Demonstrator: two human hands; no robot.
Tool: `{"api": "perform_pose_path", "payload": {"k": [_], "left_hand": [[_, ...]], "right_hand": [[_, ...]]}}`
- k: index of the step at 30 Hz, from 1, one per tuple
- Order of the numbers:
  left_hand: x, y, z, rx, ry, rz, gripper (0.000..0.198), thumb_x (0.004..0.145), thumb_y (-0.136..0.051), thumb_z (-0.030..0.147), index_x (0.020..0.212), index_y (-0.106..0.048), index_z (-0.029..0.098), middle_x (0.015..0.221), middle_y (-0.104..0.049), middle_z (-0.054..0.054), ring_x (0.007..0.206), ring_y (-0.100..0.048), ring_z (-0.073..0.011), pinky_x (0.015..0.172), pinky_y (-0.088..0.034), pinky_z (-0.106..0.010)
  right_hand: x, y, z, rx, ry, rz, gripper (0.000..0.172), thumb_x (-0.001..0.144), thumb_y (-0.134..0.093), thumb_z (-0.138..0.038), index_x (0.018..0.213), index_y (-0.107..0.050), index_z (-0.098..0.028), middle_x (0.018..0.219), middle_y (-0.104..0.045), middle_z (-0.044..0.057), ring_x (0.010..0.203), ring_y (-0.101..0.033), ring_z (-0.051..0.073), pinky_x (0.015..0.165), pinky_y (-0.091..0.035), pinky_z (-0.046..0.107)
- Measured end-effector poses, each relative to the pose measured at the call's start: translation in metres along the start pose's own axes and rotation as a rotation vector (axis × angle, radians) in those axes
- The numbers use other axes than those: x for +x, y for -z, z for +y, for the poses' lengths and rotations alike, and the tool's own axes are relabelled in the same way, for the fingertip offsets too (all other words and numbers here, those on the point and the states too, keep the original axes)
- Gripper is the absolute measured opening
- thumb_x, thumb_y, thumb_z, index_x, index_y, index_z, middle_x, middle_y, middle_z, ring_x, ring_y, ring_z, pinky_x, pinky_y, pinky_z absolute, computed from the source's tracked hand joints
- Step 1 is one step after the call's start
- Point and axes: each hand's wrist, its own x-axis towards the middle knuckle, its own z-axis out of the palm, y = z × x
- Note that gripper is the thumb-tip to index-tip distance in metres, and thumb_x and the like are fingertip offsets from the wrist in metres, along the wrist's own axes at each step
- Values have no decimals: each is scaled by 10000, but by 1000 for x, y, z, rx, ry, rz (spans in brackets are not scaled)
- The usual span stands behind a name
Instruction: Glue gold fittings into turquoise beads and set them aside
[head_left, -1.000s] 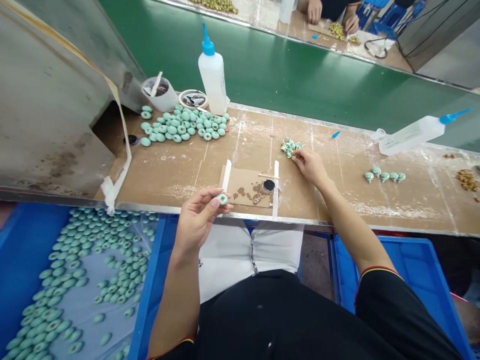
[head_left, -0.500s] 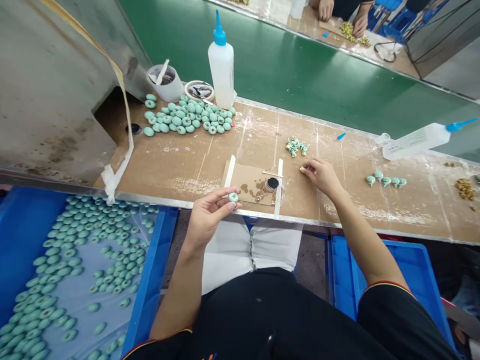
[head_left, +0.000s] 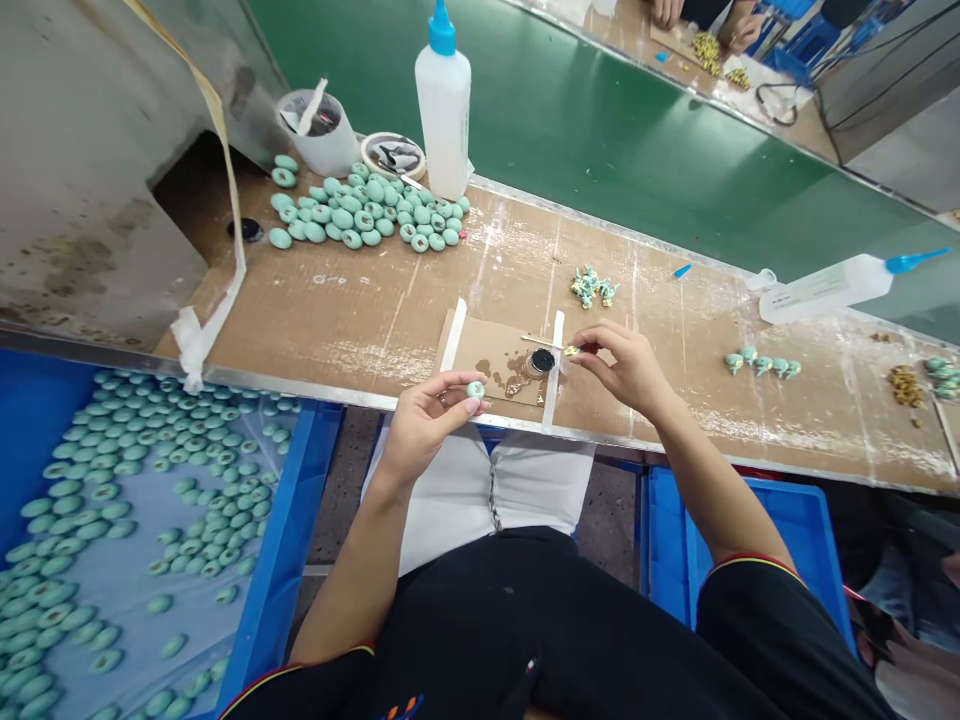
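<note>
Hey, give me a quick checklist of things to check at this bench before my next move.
1. Left hand grip on the pale green bead: ok, pinched between thumb and fingertips.
2. Right hand grip on the small gold piece: ok, held at the fingertips.
3. Small round jar: cannot tell whether the black top is a lid or its contents.
4. Wooden stick: ok, within reach on the stained cardboard pad.
5. Squeeze bottle with blue nozzle: not ok, lying on its side on the bench.
</note>
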Motion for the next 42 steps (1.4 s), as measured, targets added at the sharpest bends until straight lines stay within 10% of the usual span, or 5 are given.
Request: {"api": "perform_pose_path", "payload": {"k": [42], "left_hand": [[4,2,-18,33,-40,14,381,684,-937,468,942,-870,197,815,-755,-55,737,-685,-170,696,-583,-291]], "right_hand": [[16,-12,-24,-137,57,-144,137,1022,-609,-249,971,-736,-262,1027,-725,86,946,-686,253,836,-576,397]]}}
